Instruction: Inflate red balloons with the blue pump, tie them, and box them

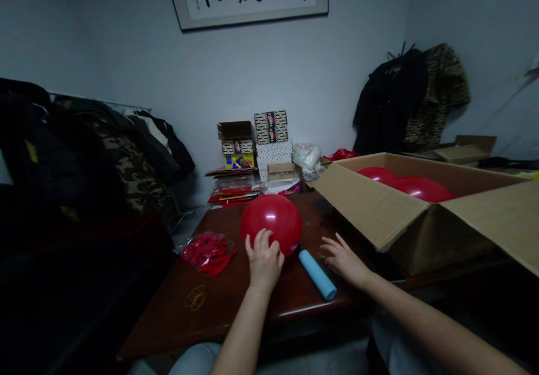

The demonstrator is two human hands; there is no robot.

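one red balloon point(272, 215) was over the dark wood surface point(227, 307), left hand point(266, 260) against its near side, fingers bent and apart, couldn't tell if that grip really had hold of it. blue tube point(318, 275) lay just right of it, then the right hand point(346, 260), grip loosely spread, nothing visible in it. clear bag of red stuff point(208, 252) on the left, big carton point(370, 209) on the right.
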